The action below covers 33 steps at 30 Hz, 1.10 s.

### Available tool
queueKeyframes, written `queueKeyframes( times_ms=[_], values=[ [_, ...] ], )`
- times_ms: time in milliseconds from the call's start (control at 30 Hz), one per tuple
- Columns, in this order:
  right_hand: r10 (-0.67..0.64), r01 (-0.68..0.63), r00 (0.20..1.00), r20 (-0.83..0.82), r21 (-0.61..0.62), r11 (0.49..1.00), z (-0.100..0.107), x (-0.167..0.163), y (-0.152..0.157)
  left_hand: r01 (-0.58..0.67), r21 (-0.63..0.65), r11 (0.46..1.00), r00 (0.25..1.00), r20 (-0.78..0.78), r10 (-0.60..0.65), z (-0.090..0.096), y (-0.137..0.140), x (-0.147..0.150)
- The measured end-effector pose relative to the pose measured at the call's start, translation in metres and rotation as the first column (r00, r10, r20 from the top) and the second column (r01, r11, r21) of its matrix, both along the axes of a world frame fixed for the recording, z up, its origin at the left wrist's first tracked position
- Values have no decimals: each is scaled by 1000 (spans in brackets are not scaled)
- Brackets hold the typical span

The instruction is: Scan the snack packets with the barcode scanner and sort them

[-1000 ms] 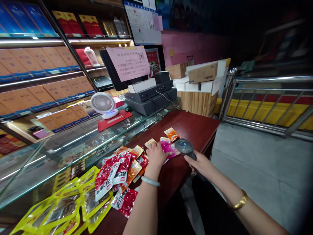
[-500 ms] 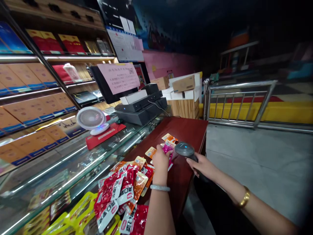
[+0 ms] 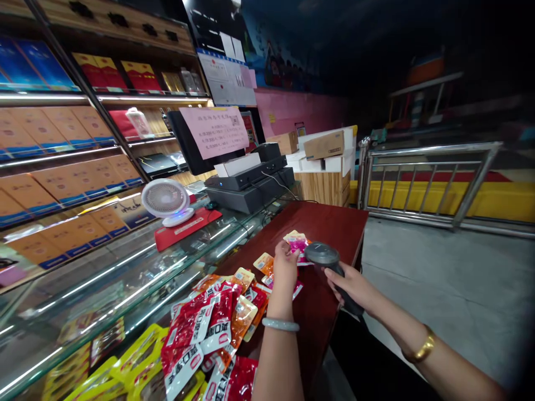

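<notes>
My left hand point(image 3: 286, 265), with a pale bangle at the wrist, has its fingers closed at the near edge of a magenta snack packet point(image 3: 297, 241) on the dark red counter point(image 3: 330, 220). My right hand point(image 3: 351, 285) is wrapped round the handle of a black barcode scanner point(image 3: 321, 253). The scanner's head is just right of the magenta packet. An orange packet point(image 3: 264, 263) lies left of my left hand, with another magenta piece partly hidden under the wrist. Nearer to me is a heap of red and white packets point(image 3: 200, 320), with orange ones among them.
Yellow packages point(image 3: 140, 356) lie at the front left. Along the left runs a glass display case point(image 3: 125, 295), carrying a small white fan point(image 3: 165, 199) and a grey cash drawer point(image 3: 251, 192). A monitor point(image 3: 184, 142) stands behind. A metal railing point(image 3: 430, 150) is at the right.
The view has swung slightly left. My left hand and the magenta packet have moved a little farther along the counter, over the far orange packet. The scanner stays close beside it.
</notes>
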State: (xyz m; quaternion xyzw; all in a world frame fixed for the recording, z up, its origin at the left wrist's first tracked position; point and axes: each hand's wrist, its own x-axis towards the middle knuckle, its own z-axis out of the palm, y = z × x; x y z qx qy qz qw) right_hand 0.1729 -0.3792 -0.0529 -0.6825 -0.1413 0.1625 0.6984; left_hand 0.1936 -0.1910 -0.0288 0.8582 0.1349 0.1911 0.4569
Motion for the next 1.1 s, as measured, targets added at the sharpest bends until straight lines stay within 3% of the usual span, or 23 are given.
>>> queueKeyframes(
  times_ms=[100,233,333,433,500,600,700,833,967,1100],
  values=[
    [1,-1,1000,-5,-2,1000,-10,4,-3,-29,241,970,1000,17,26,2,0,-1],
    [18,-18,1000,-7,-8,1000,-15,5,-6,-165,599,784,975,-22,223,-1,3,-12],
    [25,-25,1000,2,-29,999,-14,4,-6,-150,711,687,942,-109,319,-7,4,-15],
    [25,-26,1000,-5,-56,998,-12,3,-6,-116,744,658,919,-170,355,-6,5,-14],
    [35,-36,999,-16,-43,998,-10,3,-6,-124,732,670,907,-191,376,-1,5,-13],
    [54,-54,998,-33,-11,998,-4,3,-5,-157,652,742,899,-216,380,11,8,-15],
    [71,-71,996,-46,10,997,5,4,-2,-230,507,831,904,-205,376,18,12,-18],
    [145,-143,989,-42,54,988,16,10,6,-304,295,906,913,-180,365,15,18,-17],
    [164,-163,986,-4,82,983,27,17,15,-288,162,944,944,-118,308,9,20,-13],
    [146,-146,989,5,77,986,35,25,21,-275,169,947,949,-109,295,8,19,-13]
  ],
)
